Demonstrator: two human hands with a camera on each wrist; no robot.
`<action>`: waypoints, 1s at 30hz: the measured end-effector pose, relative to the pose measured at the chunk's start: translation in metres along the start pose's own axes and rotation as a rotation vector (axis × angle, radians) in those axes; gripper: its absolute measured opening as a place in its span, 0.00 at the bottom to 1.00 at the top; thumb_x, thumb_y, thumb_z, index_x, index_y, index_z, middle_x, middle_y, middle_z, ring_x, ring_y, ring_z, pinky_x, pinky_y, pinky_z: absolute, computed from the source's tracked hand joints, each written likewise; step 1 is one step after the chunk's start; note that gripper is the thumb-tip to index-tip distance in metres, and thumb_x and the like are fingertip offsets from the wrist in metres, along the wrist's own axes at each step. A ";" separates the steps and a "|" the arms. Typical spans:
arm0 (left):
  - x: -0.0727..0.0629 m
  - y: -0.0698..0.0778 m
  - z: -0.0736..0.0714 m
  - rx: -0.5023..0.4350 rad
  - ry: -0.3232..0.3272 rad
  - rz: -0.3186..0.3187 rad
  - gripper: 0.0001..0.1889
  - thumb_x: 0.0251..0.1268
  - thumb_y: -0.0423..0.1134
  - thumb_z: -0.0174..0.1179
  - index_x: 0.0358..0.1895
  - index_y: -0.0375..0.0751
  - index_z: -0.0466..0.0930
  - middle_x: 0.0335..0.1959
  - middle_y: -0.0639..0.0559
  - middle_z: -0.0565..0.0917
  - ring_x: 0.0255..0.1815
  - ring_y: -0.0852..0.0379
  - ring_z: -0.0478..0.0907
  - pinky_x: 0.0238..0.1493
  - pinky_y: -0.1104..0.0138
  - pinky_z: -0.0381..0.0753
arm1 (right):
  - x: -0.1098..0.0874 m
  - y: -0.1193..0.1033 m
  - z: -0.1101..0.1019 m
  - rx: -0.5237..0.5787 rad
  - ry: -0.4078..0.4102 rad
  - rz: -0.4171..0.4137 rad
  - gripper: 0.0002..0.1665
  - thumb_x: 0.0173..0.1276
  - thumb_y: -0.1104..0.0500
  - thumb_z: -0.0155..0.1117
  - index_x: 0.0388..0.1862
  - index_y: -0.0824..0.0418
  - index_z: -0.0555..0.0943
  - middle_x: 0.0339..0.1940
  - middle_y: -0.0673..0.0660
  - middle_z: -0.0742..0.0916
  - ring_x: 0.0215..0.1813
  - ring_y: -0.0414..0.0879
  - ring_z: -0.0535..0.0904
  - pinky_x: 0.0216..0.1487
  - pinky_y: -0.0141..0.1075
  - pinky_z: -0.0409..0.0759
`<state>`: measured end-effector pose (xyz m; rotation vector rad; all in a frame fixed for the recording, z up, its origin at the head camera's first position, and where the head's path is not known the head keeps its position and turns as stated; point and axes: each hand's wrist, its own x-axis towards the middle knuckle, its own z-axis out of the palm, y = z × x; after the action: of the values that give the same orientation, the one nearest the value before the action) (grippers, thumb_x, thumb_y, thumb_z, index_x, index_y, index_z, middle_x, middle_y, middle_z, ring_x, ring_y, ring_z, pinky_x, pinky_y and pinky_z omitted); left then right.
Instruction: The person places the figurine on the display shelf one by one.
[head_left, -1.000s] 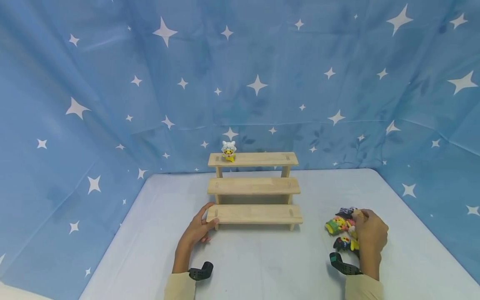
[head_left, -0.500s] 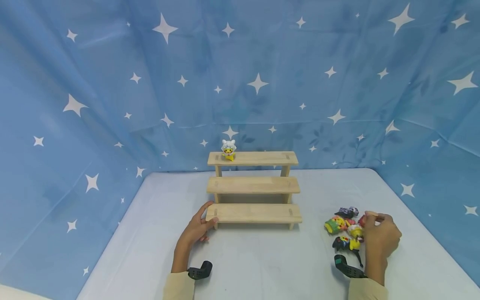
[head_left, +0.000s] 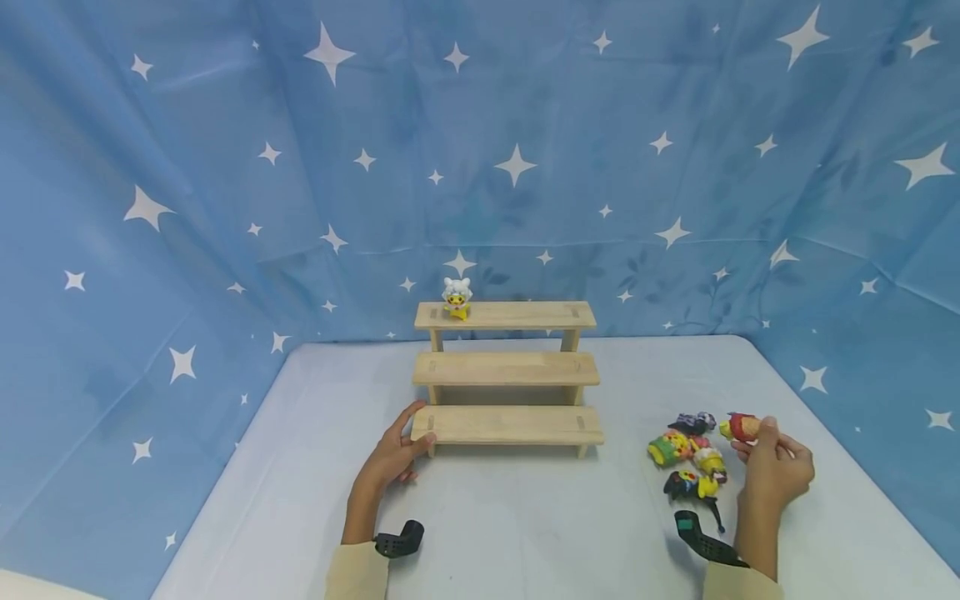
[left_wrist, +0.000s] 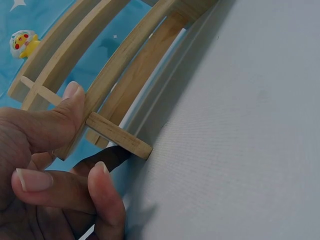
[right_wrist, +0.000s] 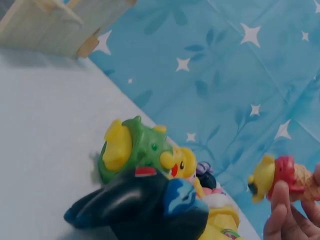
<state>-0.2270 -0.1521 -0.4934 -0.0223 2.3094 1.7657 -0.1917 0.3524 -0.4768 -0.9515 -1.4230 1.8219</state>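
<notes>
A three-tier wooden display stand [head_left: 510, 425] stands at the middle of the table. My left hand [head_left: 393, 454] grips the left end of its lowest shelf, thumb on the shelf in the left wrist view. Over the table's right side, my right hand [head_left: 776, 471] pinches a small toy figurine [head_left: 741, 427] by its cone-patterned end. This figurine has a red middle and a yellow head [right_wrist: 264, 177], tipped sideways. Just left of that hand lies a cluster of figurines, among them a green-and-yellow one [right_wrist: 142, 147] and a black one [right_wrist: 135, 205].
A yellow figurine in a white hood [head_left: 457, 298] stands on the left end of the top shelf. A purple-and-black figurine [head_left: 696, 423] lies at the back of the cluster. Behind the white-covered table [head_left: 525, 517] hangs a blue starry cloth [head_left: 517, 108].
My right hand has drawn back rightward from the cluster, carrying the red-and-yellow figurine and turning it into plain sight. The left hand keeps its hold on the stand.
</notes>
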 end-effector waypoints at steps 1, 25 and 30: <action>0.000 0.000 0.000 0.001 0.003 0.000 0.39 0.66 0.43 0.64 0.77 0.58 0.54 0.13 0.55 0.67 0.09 0.61 0.58 0.17 0.68 0.69 | -0.001 -0.002 0.001 0.051 -0.015 0.026 0.19 0.65 0.39 0.62 0.42 0.46 0.68 0.32 0.40 0.80 0.19 0.31 0.79 0.26 0.19 0.77; 0.000 0.000 0.000 0.023 0.008 0.013 0.38 0.66 0.44 0.63 0.76 0.57 0.55 0.11 0.57 0.64 0.08 0.61 0.57 0.16 0.69 0.69 | -0.009 -0.005 0.015 0.796 -0.519 0.238 0.24 0.73 0.64 0.57 0.67 0.58 0.74 0.59 0.54 0.77 0.51 0.52 0.83 0.48 0.38 0.85; -0.001 0.001 0.001 0.026 0.003 0.020 0.38 0.66 0.45 0.63 0.76 0.57 0.55 0.11 0.56 0.64 0.08 0.61 0.57 0.17 0.68 0.69 | -0.011 -0.004 0.016 0.886 -0.664 0.259 0.24 0.73 0.70 0.52 0.66 0.59 0.74 0.58 0.56 0.78 0.51 0.57 0.84 0.50 0.42 0.84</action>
<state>-0.2263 -0.1514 -0.4928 0.0028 2.3429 1.7461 -0.1995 0.3360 -0.4685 -0.0596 -0.6271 2.7431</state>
